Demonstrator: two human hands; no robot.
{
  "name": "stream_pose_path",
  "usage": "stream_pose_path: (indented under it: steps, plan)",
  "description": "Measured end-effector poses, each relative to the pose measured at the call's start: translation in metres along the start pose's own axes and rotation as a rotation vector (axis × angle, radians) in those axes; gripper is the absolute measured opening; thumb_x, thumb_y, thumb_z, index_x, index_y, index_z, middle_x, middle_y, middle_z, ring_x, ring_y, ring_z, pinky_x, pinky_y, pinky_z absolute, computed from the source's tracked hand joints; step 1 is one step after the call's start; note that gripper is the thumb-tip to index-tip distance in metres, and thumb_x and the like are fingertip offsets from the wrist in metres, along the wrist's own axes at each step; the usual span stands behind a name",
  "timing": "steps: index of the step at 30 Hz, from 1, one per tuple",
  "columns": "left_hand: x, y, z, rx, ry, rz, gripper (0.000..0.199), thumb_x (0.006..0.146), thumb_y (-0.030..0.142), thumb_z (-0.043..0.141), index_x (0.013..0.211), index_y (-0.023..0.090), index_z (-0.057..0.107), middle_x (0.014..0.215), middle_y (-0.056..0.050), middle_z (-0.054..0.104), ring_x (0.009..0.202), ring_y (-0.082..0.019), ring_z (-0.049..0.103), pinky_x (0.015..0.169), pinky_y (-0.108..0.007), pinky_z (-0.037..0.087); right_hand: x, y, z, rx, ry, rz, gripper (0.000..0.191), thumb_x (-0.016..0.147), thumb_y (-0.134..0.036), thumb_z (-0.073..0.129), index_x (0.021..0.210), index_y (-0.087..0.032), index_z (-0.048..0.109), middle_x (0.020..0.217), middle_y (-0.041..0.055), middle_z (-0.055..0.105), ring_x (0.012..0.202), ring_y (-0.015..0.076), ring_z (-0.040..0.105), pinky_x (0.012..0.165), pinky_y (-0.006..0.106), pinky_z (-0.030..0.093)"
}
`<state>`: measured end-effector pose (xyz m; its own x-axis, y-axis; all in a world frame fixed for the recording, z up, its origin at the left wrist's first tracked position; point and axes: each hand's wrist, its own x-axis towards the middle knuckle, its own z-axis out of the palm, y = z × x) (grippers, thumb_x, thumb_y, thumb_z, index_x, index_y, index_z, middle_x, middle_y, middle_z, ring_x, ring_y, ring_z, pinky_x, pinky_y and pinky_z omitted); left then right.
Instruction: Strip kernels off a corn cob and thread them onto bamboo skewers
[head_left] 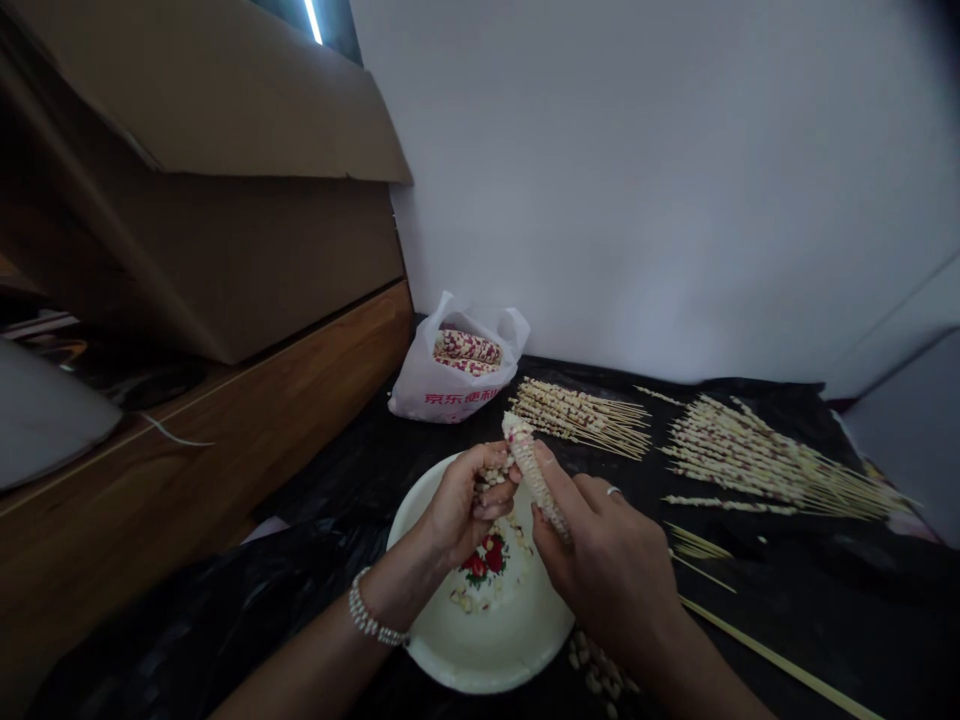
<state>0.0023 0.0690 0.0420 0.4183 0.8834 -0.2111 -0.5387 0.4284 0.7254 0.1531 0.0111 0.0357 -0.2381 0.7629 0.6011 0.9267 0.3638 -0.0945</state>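
Pale wall (pixel 637 180) rises beyond both hands, and black plastic sheeting (pixel 322 500) spreads beneath them. The right hand (pixel 600 525) grasps a corn cob (pixel 536 475), thumb and fingers closed around its lower part. The left hand (pixel 465 510) is half curled, cupping loose kernels (pixel 495 480) in its fingers.

What matters most is how the cob lies between the two: its long axis slants from the right palm forward and leftward, the bare-looking tip pointing away from the wearer. Its upper left flank faces the left fingertips, which are just beside it; whether they press on it is hard to tell. The right hand is the nearer, being wrapped about it.

Directly below both hands sits a bowl (pixel 480 680) with scattered kernels (pixel 469 600) inside. Ahead of the left hand stands a plastic bag (pixel 412 395) holding speckled ears (pixel 469 345); ahead and right of the right hand lie kernel-threaded skewers (pixel 742 450).
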Motion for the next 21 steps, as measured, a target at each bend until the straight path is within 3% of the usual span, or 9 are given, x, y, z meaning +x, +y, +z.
stream_pose_path:
  steps: [6, 12, 16, 21]
  plan:
    - [-0.0025, -0.0006, 0.0028, 0.029, 0.015, 0.013, 0.019, 0.076, 0.03, 0.064, 0.072, 0.014, 0.055, 0.061, 0.004, 0.048, 0.041, -0.001, 0.018, 0.037, -0.015, 0.012, 0.0015, -0.0016, 0.0007, -0.145, 0.072, -0.065, 0.05, 0.089, -0.019, 0.052, 0.139, -0.014, 0.054, 0.067, 0.0005, 0.056, 0.065, 0.0183, 0.056, 0.057, 0.031, 0.036]
    - [0.0008, -0.0043, 0.0029, 0.291, 0.106, 0.136, 0.04, 0.076, 0.048, 0.071, 0.065, 0.014, 0.052, 0.056, 0.007, 0.04, 0.042, -0.001, 0.018, 0.04, -0.018, 0.01, 0.0004, 0.0002, 0.0017, -0.241, 0.087, -0.11, 0.051, 0.088, -0.017, 0.054, 0.139, -0.015, 0.054, 0.066, 0.0017, 0.056, 0.064, 0.0183, 0.051, 0.056, 0.032, 0.033]
    - [0.003, -0.0056, 0.0019, 0.36, 0.139, 0.167, 0.041, 0.076, 0.049, 0.07, 0.063, 0.016, 0.051, 0.05, 0.009, 0.032, 0.042, -0.003, 0.017, 0.041, -0.021, 0.01, -0.0004, 0.0012, 0.0011, -0.248, 0.067, -0.136, 0.05, 0.084, -0.015, 0.057, 0.135, -0.015, 0.059, 0.067, 0.0021, 0.056, 0.064, 0.019, 0.052, 0.055, 0.032, 0.034]
    - [0.0028, -0.0058, 0.0026, 0.364, 0.115, 0.162, 0.038, 0.077, 0.047, 0.069, 0.063, 0.015, 0.052, 0.052, 0.008, 0.034, 0.043, -0.003, 0.018, 0.042, -0.022, 0.011, 0.0011, 0.0032, -0.0015, -0.148, 0.074, -0.117, 0.048, 0.085, -0.014, 0.054, 0.133, -0.013, 0.061, 0.067, 0.0023, 0.056, 0.063, 0.0195, 0.055, 0.055, 0.032, 0.038]
